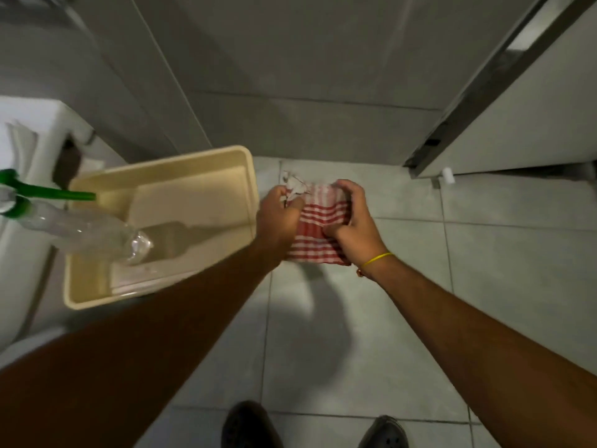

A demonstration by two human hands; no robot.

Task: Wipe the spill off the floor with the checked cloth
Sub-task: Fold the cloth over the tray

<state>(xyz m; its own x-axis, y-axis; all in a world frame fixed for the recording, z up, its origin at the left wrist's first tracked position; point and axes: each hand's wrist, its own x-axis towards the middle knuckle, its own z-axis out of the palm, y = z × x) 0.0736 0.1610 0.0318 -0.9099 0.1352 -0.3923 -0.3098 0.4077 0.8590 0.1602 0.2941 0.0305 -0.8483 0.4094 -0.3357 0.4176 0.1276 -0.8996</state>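
Note:
A red-and-white checked cloth (pixel 318 232) hangs in the air above the grey floor tiles (pixel 500 270), bunched between both my hands. My left hand (pixel 279 218) grips its upper left corner, where frayed white fabric sticks out. My right hand (pixel 353 218) clutches the cloth's right side; a yellow band circles that wrist. The cloth casts a shadow on the tiles below. No spill is clearly visible on the floor; the image is dim and slightly blurred.
A beige plastic tub (pixel 155 287) stands at the left. A clear spray bottle (pixel 80 231) with a green nozzle lies over its left rim. A white fixture (pixel 35 118) is at far left, a door (pixel 504 101) at upper right. My dark shoes (pixel 248 425) show at the bottom.

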